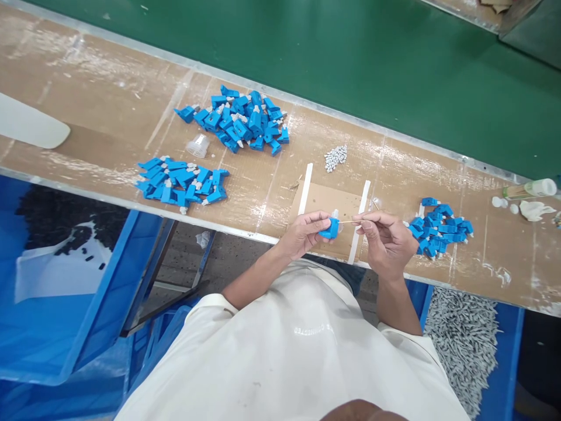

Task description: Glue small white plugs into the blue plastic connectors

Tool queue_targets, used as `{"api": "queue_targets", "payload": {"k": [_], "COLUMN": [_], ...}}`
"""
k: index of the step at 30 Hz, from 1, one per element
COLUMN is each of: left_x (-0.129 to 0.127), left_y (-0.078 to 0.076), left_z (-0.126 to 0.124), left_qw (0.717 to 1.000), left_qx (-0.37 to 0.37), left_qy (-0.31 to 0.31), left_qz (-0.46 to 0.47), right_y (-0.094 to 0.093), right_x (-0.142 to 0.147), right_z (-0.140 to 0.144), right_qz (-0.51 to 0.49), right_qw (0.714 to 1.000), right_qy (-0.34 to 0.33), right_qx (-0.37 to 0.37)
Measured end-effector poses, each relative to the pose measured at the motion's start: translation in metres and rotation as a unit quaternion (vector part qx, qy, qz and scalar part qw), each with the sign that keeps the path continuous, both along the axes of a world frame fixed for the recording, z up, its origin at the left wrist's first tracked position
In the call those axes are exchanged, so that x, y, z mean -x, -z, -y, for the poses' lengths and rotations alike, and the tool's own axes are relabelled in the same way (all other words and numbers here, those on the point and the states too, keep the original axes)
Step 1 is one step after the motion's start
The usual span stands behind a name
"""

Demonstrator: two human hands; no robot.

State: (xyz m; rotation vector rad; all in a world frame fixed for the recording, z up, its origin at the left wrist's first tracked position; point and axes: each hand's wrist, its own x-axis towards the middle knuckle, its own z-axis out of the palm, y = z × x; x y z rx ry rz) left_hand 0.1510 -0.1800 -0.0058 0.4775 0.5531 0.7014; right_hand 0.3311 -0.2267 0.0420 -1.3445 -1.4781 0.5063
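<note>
My left hand (303,232) grips a small blue plastic part (330,228) just above the near edge of the wooden bench (109,99). My right hand (385,240) pinches a thin stick (349,221) whose tip points at the blue part. Both hands hover over a cardboard pad (326,202) framed by two white strips. A heap of blue parts (440,227) lies just right of my right hand.
Two more heaps of blue parts lie at the left (182,181) and back (243,120), with a clear cup (198,146) between them. Small grey pieces (335,157) sit behind the pad. A bottle (532,188) lies far right. Blue bins (65,304) stand below; a green belt (350,52) runs behind.
</note>
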Motion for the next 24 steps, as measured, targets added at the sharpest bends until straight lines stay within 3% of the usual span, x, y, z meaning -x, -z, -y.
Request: {"api": "queue_targets", "payload": {"k": [13, 19, 24], "left_x": [-0.001, -0.002, -0.003], "left_y": [-0.001, -0.001, 0.000], "left_z": [-0.001, -0.002, -0.002], "left_qw": [1.000, 1.000, 1.000], "left_qx": [0.007, 0.014, 0.017], "left_qy": [0.000, -0.004, -0.008], "left_qz": [0.005, 0.002, 0.006], "right_y": [0.004, -0.003, -0.007], "right_x": [0.000, 0.001, 0.000], "right_z": [-0.002, -0.005, -0.005], "right_qz": [0.025, 0.117, 0.140], "right_qw": [0.999, 0.991, 0.986], "right_qy": [-0.015, -0.028, -0.053], "right_qx": [0.012, -0.063, -0.078]}}
